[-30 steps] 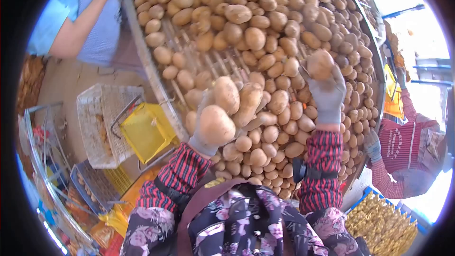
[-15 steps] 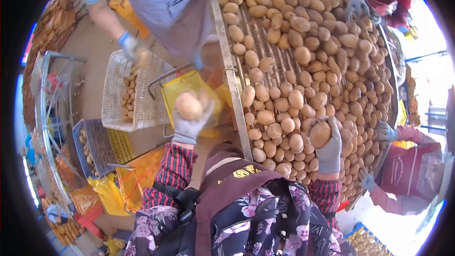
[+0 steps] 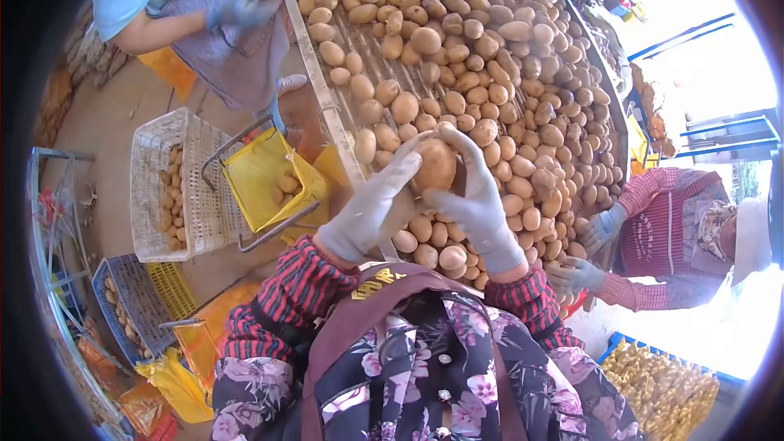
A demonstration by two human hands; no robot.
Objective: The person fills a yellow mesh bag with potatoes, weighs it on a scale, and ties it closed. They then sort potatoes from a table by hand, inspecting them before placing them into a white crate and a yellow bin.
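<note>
A long roller table (image 3: 325, 106) slants up and away, heaped with tan potatoes (image 3: 457, 49). Both of my hands wear grey gloves and meet over its near end. My right hand (image 3: 474, 200) cups one potato (image 3: 435, 165) from the right and below. My left hand (image 3: 377, 202) reaches across, its fingers laid against the same potato on its left side. Red striped sleeves cover both forearms.
A yellow basket (image 3: 260, 178) with a few potatoes stands left of the table, beside a white crate (image 3: 167, 188) and a blue crate (image 3: 135, 306). A person in a blue shirt (image 3: 196, 12) works at upper left. Another gloved person (image 3: 653, 229) stands at the right edge.
My left hand has let go of its potato over the yellow basket and swung back right to the table. It now meets my right hand on the potato that hand carried.
</note>
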